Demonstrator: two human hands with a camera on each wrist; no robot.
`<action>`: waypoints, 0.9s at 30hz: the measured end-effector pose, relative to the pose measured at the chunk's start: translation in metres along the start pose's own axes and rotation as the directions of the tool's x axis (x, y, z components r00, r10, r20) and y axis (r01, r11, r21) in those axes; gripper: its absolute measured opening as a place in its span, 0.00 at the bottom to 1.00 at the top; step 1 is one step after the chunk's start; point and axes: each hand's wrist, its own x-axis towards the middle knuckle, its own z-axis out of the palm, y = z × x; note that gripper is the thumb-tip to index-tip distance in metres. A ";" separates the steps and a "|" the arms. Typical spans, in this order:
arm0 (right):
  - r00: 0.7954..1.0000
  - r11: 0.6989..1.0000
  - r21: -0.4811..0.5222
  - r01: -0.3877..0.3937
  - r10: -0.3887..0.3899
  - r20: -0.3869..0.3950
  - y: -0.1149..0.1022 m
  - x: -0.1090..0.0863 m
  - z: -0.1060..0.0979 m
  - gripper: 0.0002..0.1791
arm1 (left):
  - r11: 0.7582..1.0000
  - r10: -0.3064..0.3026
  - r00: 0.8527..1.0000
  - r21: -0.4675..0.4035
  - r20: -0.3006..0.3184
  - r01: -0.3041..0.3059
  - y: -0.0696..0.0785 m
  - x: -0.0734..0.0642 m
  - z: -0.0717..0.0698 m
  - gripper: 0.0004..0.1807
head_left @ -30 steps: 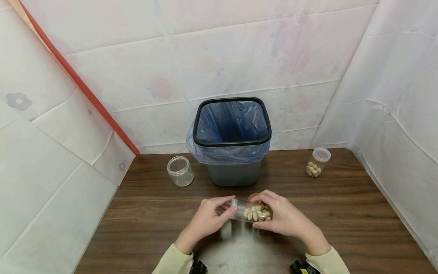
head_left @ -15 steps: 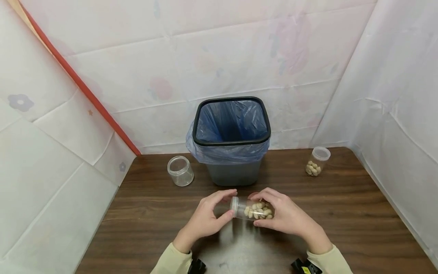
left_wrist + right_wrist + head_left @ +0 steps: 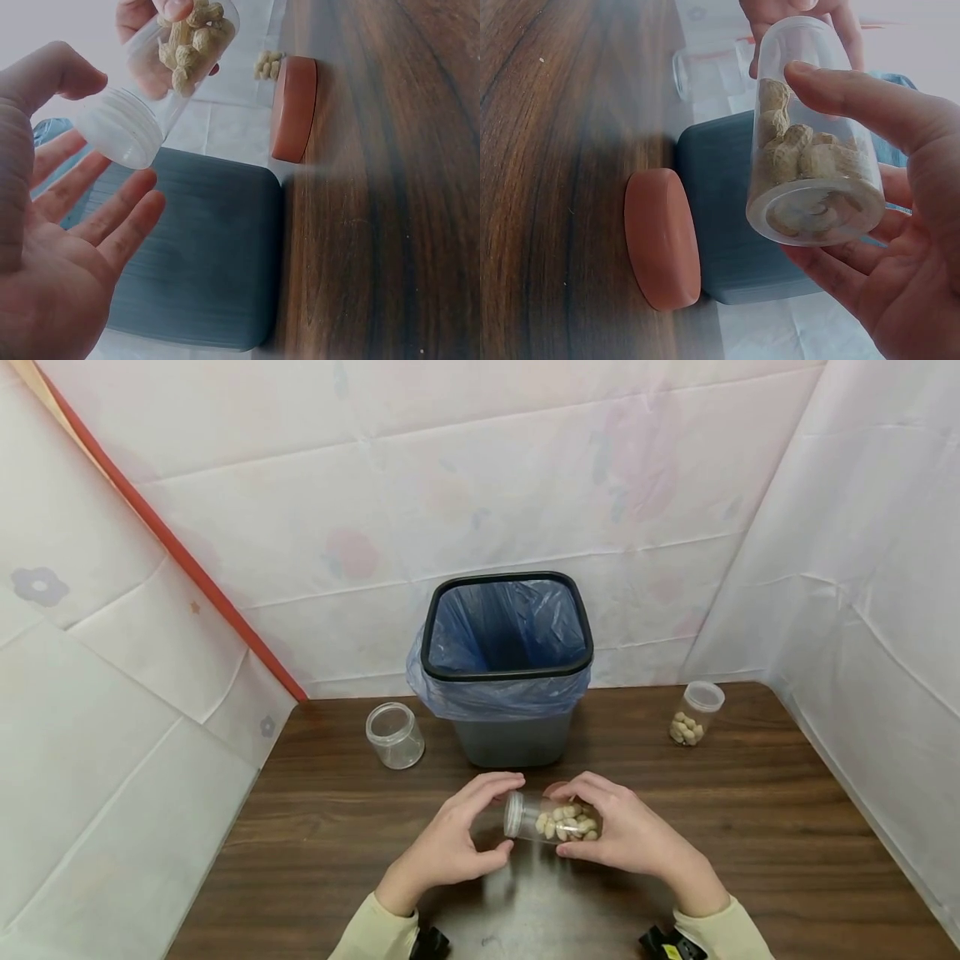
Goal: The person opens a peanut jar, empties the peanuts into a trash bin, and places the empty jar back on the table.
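Just in front of the bin, my right hand (image 3: pixel 626 833) holds a clear plastic jar (image 3: pixel 531 818) on its side, thumb and fingers around its base end. Peanuts (image 3: pixel 566 822) lie inside, gathered toward the base. The translucent screw lid (image 3: pixel 120 127) is on the jar's left end. My left hand (image 3: pixel 453 839) surrounds that lid loosely, its fingers spread and extended beyond it and the thumb near its edge. A reddish-brown round disc (image 3: pixel 664 240) sits on the table behind the jar; in the head view my right fingers partly hide it.
A dark grey bin (image 3: pixel 513 739) with a blue liner (image 3: pixel 498 693) stands at the back middle. Left of it is an uncovered clear jar (image 3: pixel 396 739). A second lidded jar of peanuts (image 3: pixel 696 714) stands at the back right. White cloth (image 3: pixel 480 485) walls surround the wooden table (image 3: pixel 315 860).
My left fingers and thumb have spread apart from around the lid. The right hand still holds the jar, shifted very slightly right.
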 end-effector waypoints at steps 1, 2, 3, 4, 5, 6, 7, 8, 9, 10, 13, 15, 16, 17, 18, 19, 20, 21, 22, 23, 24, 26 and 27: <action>1.000 1.000 -0.001 0.002 -0.002 -0.001 0.000 0.000 0.000 0.32 | 1.000 0.001 1.000 -0.003 0.002 -0.001 0.000 0.000 0.000 0.48; 1.000 1.000 -0.002 0.004 -0.004 -0.002 0.000 0.000 0.000 0.32 | 1.000 0.001 1.000 -0.003 0.004 -0.001 0.000 0.001 -0.001 0.47; 1.000 1.000 -0.005 0.004 -0.004 -0.005 0.000 0.000 0.000 0.32 | 1.000 -0.001 1.000 -0.002 0.008 0.001 0.000 0.001 -0.001 0.47; 1.000 1.000 -0.005 0.004 -0.004 -0.005 0.000 0.000 0.000 0.32 | 1.000 -0.004 1.000 0.000 0.012 0.004 0.000 0.001 -0.001 0.47; 1.000 1.000 -0.004 0.002 -0.002 -0.004 0.000 0.001 0.000 0.32 | 1.000 -0.008 1.000 0.004 0.018 0.008 0.000 0.001 -0.001 0.46; 1.000 1.000 0.000 0.004 -0.004 -0.001 0.000 0.001 0.000 0.32 | 1.000 -0.011 1.000 0.010 0.023 0.011 0.000 0.001 -0.002 0.46; 1.000 1.000 0.001 0.003 -0.003 0.002 0.000 0.001 0.001 0.32 | 1.000 -0.014 1.000 0.014 0.028 0.013 0.000 0.001 -0.002 0.46; 1.000 1.000 0.004 0.002 -0.002 0.007 0.000 0.001 0.001 0.32 | 1.000 -0.016 0.999 0.019 0.032 0.015 0.001 0.000 -0.002 0.45; 1.000 1.000 0.006 0.001 -0.001 0.011 0.000 0.001 0.002 0.32 | 1.000 -0.017 0.999 0.023 0.035 0.016 0.001 0.000 -0.003 0.44; 1.000 1.000 0.010 0.001 -0.001 0.014 0.000 0.001 0.002 0.32 | 0.999 -0.017 0.999 0.028 0.038 0.016 0.001 -0.001 -0.003 0.44; 1.000 1.000 0.010 0.001 -0.001 0.013 -0.001 0.001 0.004 0.32 | 0.999 -0.010 0.999 0.036 0.038 0.009 0.001 -0.001 -0.003 0.41; 1.000 1.000 0.009 -0.001 0.001 0.010 -0.001 0.001 0.004 0.31 | 0.999 -0.002 0.999 0.038 0.037 0.001 0.001 -0.002 -0.003 0.39; 1.000 1.000 0.009 -0.002 0.002 0.009 -0.001 0.001 0.004 0.31 | 0.999 0.001 0.999 0.038 0.036 -0.002 0.001 -0.002 -0.003 0.38; 1.000 1.000 0.009 -0.003 0.003 0.009 -0.001 0.001 0.004 0.31 | 0.999 0.004 0.999 0.035 0.035 -0.005 0.001 -0.002 -0.002 0.38; 1.000 1.000 0.008 -0.003 0.003 0.007 -0.001 0.001 0.004 0.32 | 0.999 0.007 0.999 0.034 0.034 -0.008 0.001 -0.002 -0.002 0.37; 1.000 1.000 0.007 -0.003 0.003 0.007 -0.001 0.001 0.004 0.32 | 0.999 0.007 0.999 0.031 0.032 -0.008 0.001 -0.002 -0.002 0.37; 1.000 1.000 0.007 -0.004 0.004 0.007 -0.001 0.001 0.004 0.32 | 1.000 0.004 1.000 0.026 0.031 -0.005 0.001 -0.002 -0.002 0.36; 1.000 1.000 0.007 -0.003 0.003 0.005 -0.002 0.001 0.003 0.32 | 1.000 0.003 1.000 0.023 0.028 -0.003 0.000 -0.002 -0.002 0.36; 1.000 1.000 0.006 -0.004 0.004 0.005 -0.002 0.001 0.003 0.32 | 1.000 -0.003 1.000 0.017 0.027 0.003 0.000 -0.001 -0.001 0.36; 1.000 1.000 0.004 -0.005 0.005 0.004 -0.002 0.001 0.003 0.33 | 1.000 -0.006 1.000 0.014 0.025 0.005 0.000 -0.001 -0.001 0.35; 1.000 1.000 0.001 -0.007 0.007 0.003 -0.002 0.001 0.002 0.33 | 1.000 -0.007 1.000 0.011 0.025 0.007 0.000 -0.001 -0.001 0.35; 1.000 1.000 -0.004 -0.010 0.010 0.003 -0.002 0.001 0.002 0.33 | 1.000 -0.007 1.000 0.007 0.024 0.007 0.000 0.000 0.000 0.34; 1.000 1.000 -0.006 -0.012 0.012 0.003 -0.002 0.000 0.002 0.33 | 1.000 -0.001 1.000 0.008 0.024 0.000 0.000 0.000 0.000 0.34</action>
